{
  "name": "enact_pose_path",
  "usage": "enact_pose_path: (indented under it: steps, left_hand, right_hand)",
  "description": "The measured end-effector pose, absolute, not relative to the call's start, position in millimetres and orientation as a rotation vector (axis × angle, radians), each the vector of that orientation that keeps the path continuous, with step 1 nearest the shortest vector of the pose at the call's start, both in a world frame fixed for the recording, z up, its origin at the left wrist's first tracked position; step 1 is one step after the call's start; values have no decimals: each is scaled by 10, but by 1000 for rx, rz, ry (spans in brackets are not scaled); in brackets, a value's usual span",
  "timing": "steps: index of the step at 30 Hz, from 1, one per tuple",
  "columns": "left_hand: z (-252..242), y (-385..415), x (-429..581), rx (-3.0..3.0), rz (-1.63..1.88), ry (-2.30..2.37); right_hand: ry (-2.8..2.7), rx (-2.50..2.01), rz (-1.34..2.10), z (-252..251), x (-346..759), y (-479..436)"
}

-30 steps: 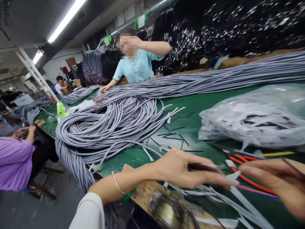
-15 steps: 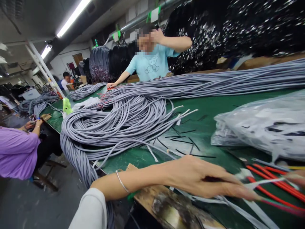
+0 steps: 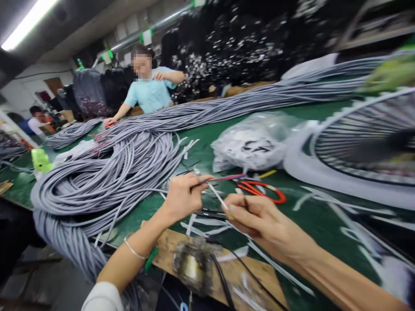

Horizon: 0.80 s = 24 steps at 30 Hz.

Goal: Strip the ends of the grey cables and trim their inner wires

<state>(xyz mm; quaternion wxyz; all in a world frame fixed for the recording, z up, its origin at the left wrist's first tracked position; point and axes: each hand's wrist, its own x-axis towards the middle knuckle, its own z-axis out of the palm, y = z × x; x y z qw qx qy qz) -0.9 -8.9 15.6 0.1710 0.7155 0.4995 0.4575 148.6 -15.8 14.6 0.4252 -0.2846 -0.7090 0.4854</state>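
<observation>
My left hand [image 3: 184, 194] is closed in a pinch around the end of a grey cable, from which thin coloured wires [image 3: 231, 177] stick out to the right. A narrow white strip [image 3: 216, 194] stretches from the cable end down to my right hand [image 3: 264, 216], whose thumb and fingers pinch it. Left of my hands lies a large coil of grey cables [image 3: 106, 177] on the green table [image 3: 201, 160]. Just beyond my right hand is a loop of red-orange tubing [image 3: 275, 194]. The fingers are somewhat blurred.
A clear plastic bag of white pieces [image 3: 246, 144] lies beyond my hands. To the right stands a white fan [image 3: 366, 138]. A wooden board [image 3: 259, 276] with a grimy metal device [image 3: 193, 263] sits nearest me. Across the table, a person in a light-blue shirt [image 3: 151, 93] touches the cables.
The view has swung right, bringing the fan and my right hand into sight. Both hands now appear nearer the middle, with the white strip drawn between them. The co-worker's raised hand has come down.
</observation>
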Motion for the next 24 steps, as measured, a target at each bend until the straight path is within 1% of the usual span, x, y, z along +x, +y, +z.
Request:
enact_pose_path:
  steps: [2, 4, 5, 7, 10, 12, 13, 15, 17, 20, 24]
  left_hand:
    - [154, -54, 5, 2044, 1324, 1398]
    - [146, -22, 10, 1982, 1353, 1388]
    - [138, -3, 9, 1900, 1361, 1389]
    - [111, 44, 0, 1656, 1331, 1348]
    - [77, 111, -27, 1318, 1234, 1159]
    - [73, 131, -46, 1211, 1227, 1049]
    - [76, 131, -55, 1182, 1241, 1019]
    - [82, 122, -66, 1157, 1266, 986]
    - [81, 114, -71, 1159, 1266, 961]
    - [63, 126, -73, 1148, 1241, 922]
    - [49, 125, -77, 1131, 1259, 951]
  right_hand:
    - [-1739, -711, 1388, 162, 1498, -138]
    - [-1818, -728, 1337, 154, 1559, -68]
    - [-1896, -763, 1246, 152, 1602, -19]
    - [-2066, -911, 947, 151, 1696, 102]
    - [-2270, -1331, 504, 120, 1810, 272]
    - [-2461, -1553, 344, 59, 1831, 329]
    - [-2542, -1586, 297, 16, 1822, 336]
    - [-2616, -1491, 229, -86, 1764, 319]
    - [-2582, -1303, 178, -192, 1666, 279]
    - [-2585, -1058, 198, -313, 1491, 223]
    - [-2534, -897, 66, -415, 1379, 169]
